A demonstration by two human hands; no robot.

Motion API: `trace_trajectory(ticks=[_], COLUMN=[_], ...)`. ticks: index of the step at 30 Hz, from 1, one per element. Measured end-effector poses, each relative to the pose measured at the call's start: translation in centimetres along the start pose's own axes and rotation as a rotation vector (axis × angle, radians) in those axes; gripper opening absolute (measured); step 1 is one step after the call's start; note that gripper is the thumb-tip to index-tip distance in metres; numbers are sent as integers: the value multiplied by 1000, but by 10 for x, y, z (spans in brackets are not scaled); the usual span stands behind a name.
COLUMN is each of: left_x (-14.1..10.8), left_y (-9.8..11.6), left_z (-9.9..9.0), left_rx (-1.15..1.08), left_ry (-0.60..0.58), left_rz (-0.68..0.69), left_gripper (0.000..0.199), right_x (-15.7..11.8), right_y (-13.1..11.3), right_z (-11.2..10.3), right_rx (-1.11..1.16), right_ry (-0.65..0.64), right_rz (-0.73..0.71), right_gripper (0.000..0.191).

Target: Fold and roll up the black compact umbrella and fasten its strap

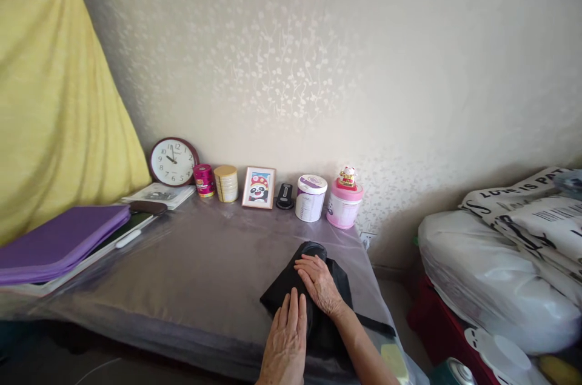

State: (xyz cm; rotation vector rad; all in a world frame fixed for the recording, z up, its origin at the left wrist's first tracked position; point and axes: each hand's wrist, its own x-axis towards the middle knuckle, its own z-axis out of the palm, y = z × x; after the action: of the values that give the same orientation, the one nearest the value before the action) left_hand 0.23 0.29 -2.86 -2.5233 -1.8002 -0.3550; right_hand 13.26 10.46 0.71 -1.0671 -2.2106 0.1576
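Observation:
A black piece of thin fabric (284, 288), loosely folded and with a narrow black strap (376, 325) trailing to the right, lies near the front right of the covered table. My left hand (285, 330) rests on its near left part, fingers stretched out and close together. Farther up, my right hand (321, 285) lies flat across the upper part, its fingers pointing left. Both palms press on the fabric without gripping it. What kind of article it is, I cannot tell, since the folds and my hands hide much of it.
Along the wall stand a round clock (173, 160), a pink can (204, 180), a yellow-lidded can (226, 184), a framed panda picture (259, 188), a purple-and-white tub (311, 198) and a pink tub (344, 206) topped by a figurine. Purple folders (63, 242) lie left; white bags (491, 276) sit right.

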Motion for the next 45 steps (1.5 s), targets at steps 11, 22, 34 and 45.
trace_trajectory(ticks=[11, 22, 34, 45], left_x=[4, 6, 7, 0], left_y=[-4, 1, 8, -29], left_z=[-3, -34, -66, -99], left_rx=[25, -27, -143, -498], left_ry=[-19, -171, -321, -122], left_rz=[-29, -117, -289, -267], left_gripper=[72, 84, 99, 86], right_x=[46, -10, -43, -60], right_y=[55, 18, 56, 76], right_z=[8, -6, -8, -39], right_rx=[-47, -87, -59, 599], right_ry=[-31, 182, 227, 411], right_rz=[148, 118, 360, 671], right_gripper=[35, 29, 30, 34])
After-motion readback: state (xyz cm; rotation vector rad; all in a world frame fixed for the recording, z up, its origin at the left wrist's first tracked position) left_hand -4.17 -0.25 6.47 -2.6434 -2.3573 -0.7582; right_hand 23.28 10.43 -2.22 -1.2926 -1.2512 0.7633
